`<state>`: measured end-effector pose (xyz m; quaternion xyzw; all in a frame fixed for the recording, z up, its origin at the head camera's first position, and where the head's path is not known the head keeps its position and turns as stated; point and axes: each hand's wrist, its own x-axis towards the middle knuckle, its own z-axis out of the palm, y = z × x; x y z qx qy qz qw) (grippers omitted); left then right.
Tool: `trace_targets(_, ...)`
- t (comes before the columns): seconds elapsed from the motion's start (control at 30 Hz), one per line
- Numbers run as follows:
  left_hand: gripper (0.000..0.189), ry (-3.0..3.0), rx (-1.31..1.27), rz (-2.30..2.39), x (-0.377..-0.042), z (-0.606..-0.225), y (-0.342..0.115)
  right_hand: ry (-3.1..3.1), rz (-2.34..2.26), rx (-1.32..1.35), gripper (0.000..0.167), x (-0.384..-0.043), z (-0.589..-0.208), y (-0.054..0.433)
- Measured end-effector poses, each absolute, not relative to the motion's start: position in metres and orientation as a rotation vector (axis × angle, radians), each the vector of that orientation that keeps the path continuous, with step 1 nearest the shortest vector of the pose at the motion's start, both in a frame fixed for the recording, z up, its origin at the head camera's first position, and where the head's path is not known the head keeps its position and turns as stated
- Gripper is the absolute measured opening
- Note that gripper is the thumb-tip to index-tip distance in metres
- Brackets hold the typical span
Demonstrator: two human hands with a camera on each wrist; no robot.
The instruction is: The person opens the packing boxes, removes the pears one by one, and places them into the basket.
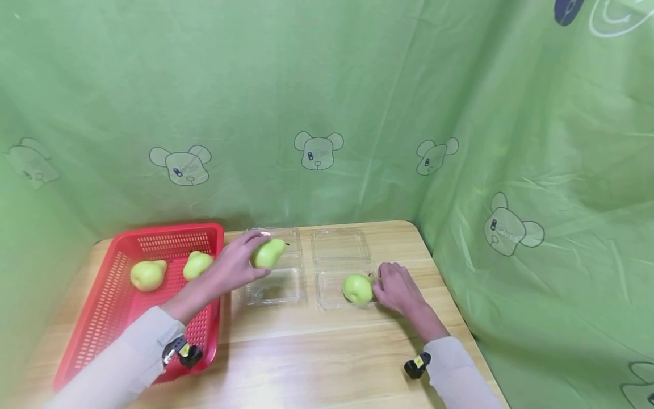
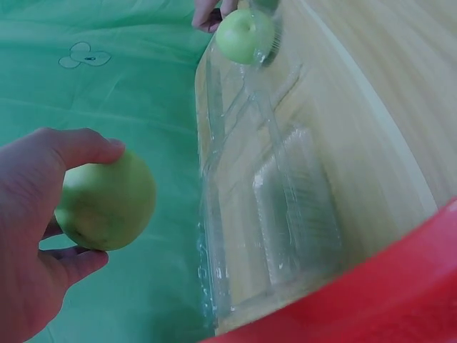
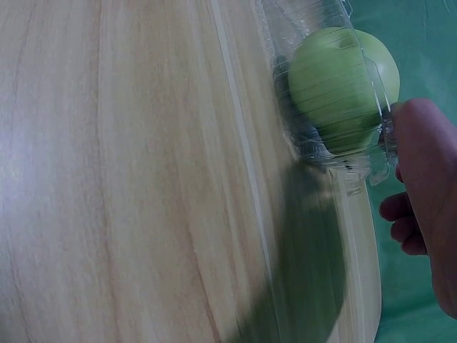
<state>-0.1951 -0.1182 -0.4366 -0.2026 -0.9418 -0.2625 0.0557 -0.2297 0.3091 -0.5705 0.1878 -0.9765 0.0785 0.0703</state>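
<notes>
My left hand (image 1: 239,264) grips a green pear (image 1: 268,254) by its rounded end, thumb on one side and fingers on the other. It is raised over the left clear plastic box (image 1: 296,291), whose lid lies open toward the back. A second pear (image 1: 357,289) lies in the base of the right clear plastic box (image 1: 327,296), seen through the wall in the right wrist view. My right hand (image 1: 399,288) is at that box's right side, pinching its rim (image 3: 385,132) beside the pear, with the other fingers curled outside the box.
A red plastic basket (image 1: 218,318) stands at the left with two more pears, one pear (image 1: 148,275) on its left side and another pear (image 1: 197,265) near my left forearm. A green curtain (image 1: 317,85) surrounds the wooden table (image 1: 306,352) at the back and sides.
</notes>
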Motion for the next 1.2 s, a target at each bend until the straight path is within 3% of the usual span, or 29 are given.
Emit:
trace_targets(0.87,0.086,-2.915,-0.352,-0.746,-0.175,-0.420,-0.195,-2.947,0.244,0.563,0.020,-0.228,-0.567,0.309)
trace_targets(1.2,0.081,-2.891,-0.404,-0.651,-0.165,-0.428,-0.224,-2.940,0.218,0.575,0.021,-0.229,-0.568,0.309)
